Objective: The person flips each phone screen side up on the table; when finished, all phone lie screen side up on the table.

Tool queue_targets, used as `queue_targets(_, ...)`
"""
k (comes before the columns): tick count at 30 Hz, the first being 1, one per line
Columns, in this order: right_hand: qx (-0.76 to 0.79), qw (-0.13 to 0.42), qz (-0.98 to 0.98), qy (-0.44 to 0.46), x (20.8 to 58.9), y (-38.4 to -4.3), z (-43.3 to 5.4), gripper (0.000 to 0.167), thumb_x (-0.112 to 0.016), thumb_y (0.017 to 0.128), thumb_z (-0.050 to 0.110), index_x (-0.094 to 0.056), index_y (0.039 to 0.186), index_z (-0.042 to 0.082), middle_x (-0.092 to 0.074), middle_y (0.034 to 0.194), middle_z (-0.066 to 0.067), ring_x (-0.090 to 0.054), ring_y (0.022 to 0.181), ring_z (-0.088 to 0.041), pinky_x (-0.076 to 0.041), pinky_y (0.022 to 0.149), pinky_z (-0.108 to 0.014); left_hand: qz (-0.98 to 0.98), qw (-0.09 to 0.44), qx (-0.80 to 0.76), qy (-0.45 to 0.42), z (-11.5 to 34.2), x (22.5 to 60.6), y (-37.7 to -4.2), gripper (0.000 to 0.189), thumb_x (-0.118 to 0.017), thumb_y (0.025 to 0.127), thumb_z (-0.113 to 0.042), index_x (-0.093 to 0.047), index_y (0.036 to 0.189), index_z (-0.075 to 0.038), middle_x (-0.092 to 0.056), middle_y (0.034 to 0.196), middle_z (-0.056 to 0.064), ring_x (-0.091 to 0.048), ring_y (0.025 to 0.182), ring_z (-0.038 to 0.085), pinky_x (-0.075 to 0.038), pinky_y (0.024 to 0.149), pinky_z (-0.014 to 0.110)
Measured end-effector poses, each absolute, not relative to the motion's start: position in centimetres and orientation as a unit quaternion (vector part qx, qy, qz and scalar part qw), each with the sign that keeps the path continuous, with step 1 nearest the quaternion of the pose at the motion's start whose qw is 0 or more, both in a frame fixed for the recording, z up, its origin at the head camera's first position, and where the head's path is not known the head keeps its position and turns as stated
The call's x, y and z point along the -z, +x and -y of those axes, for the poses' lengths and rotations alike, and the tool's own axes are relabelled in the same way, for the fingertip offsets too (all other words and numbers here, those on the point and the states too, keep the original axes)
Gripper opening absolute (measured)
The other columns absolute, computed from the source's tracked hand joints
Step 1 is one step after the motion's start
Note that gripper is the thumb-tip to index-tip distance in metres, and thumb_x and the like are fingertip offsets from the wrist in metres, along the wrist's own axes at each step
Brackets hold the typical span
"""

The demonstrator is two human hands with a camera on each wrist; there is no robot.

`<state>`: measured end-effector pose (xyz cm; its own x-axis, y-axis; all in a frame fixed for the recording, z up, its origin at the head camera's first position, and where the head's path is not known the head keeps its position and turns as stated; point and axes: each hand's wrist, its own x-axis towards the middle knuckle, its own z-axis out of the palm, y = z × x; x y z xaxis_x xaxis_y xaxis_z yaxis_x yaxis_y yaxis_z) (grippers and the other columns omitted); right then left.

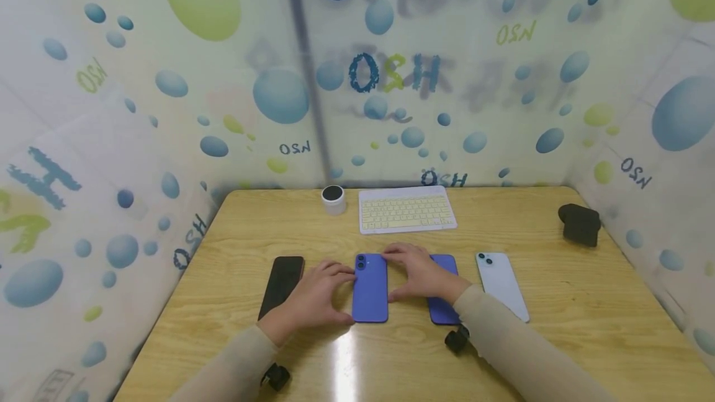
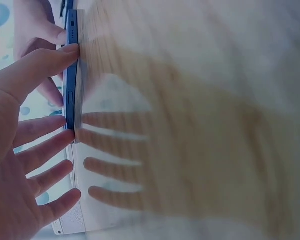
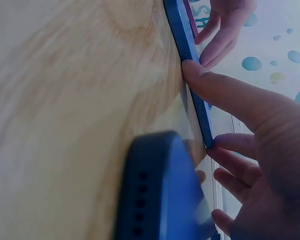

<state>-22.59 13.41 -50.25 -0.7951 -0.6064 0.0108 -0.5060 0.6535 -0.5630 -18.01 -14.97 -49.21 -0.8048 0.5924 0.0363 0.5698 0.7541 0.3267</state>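
A blue phone (image 1: 370,290) lies back up on the wooden table (image 1: 558,340), between my two hands. My left hand (image 1: 321,293) touches its left edge with thumb and straight fingertips, as the left wrist view shows on the phone's side (image 2: 71,75). My right hand (image 1: 419,275) touches the right edge and top corner, and its thumb presses the side (image 3: 190,65). A second blue phone (image 1: 441,312) lies partly under my right palm and looms close in the right wrist view (image 3: 155,200).
A black phone (image 1: 282,281) lies to the left and a light blue phone (image 1: 501,281) to the right. Behind them sit a white keyboard (image 1: 406,209), a small white cylinder (image 1: 333,199) and a black object (image 1: 580,223). Printed curtain walls enclose the table.
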Motion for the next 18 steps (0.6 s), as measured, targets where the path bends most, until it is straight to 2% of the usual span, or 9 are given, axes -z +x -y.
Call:
queue_targets(10,0.286,0.097,-0.906,-0.295,50.44,-22.61,-13.25,0.092,-0.093,0.072,0.046,-0.057,0.148,0.009,-0.053,0.152,-0.007,-0.041,0.147,-0.032,-0.025,0.12,-0.063,-0.937,0.018,-0.153,0.315,14.92,49.22,-17.98,0.08,-0.089,0.067,-0.056,-0.07,0.133,-0.015,-0.065,0.138,-0.002,-0.051,0.134,0.027,-0.046,0.107,0.053)
queue_targets(18,0.305,0.089,-0.909,-0.27,50.36,-22.49,-12.79,0.084,-0.095,0.072,0.034,-0.06,0.146,0.015,-0.053,0.151,-0.005,-0.042,0.145,-0.031,-0.023,0.121,-0.061,-0.938,0.021,-0.149,0.311,15.05,49.44,-17.98,0.08,-0.089,0.067,-0.058,-0.07,0.133,-0.016,-0.064,0.14,-0.003,-0.05,0.136,0.027,-0.046,0.106,0.054)
